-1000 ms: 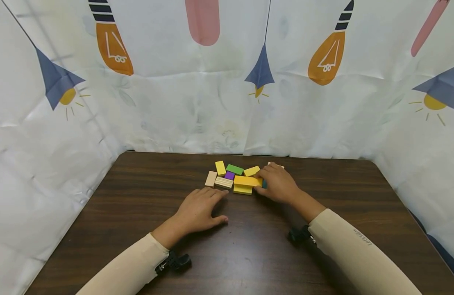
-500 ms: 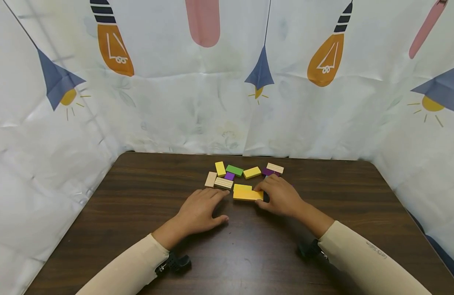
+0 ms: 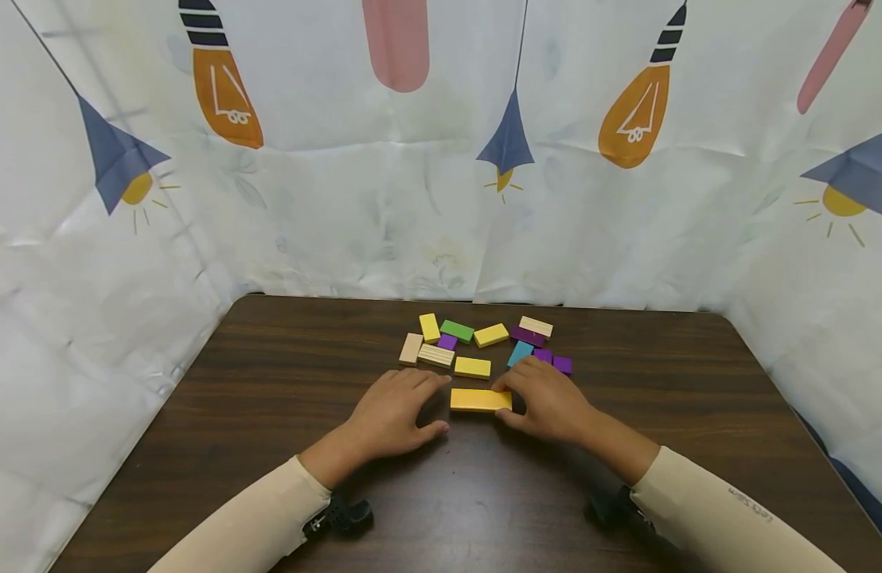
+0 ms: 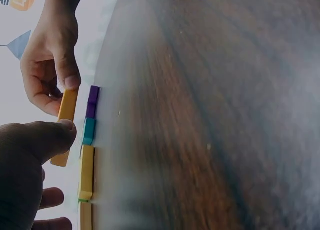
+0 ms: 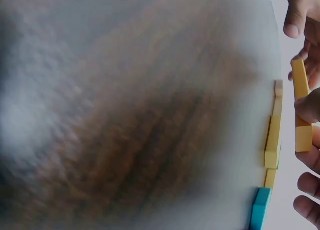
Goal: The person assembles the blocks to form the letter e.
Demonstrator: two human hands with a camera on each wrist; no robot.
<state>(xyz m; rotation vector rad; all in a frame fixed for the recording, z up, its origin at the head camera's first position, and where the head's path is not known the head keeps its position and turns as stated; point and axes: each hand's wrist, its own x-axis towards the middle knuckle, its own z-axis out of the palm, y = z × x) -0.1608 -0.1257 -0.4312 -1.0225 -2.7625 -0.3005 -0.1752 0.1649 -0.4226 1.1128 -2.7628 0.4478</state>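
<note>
A long orange-yellow block (image 3: 477, 400) is pinched at its right end between the thumb and fingers of my right hand (image 3: 548, 400). The right wrist view shows this block (image 5: 300, 80) raised above the table, the thumb lying across it. My left hand (image 3: 388, 412) is just left of the block, thumb and fingers spread apart with a gap before the block's left end. In the left wrist view the left thumb overlaps the block (image 4: 68, 104) from the camera's side. A shorter yellow block (image 3: 473, 368) lies just behind the held one.
Behind the hands lie several small blocks: a green one (image 3: 457, 331), a blue one (image 3: 520, 353), purple ones (image 3: 562, 365), yellow ones (image 3: 491, 334) and plain wooden ones (image 3: 411, 348). They rest on a dark wooden table (image 3: 283, 382), with a patterned cloth (image 3: 441, 223) behind it.
My right hand has brought the long block toward the body, away from the other blocks, uncovering the blue and purple ones. My left hand has barely moved.
</note>
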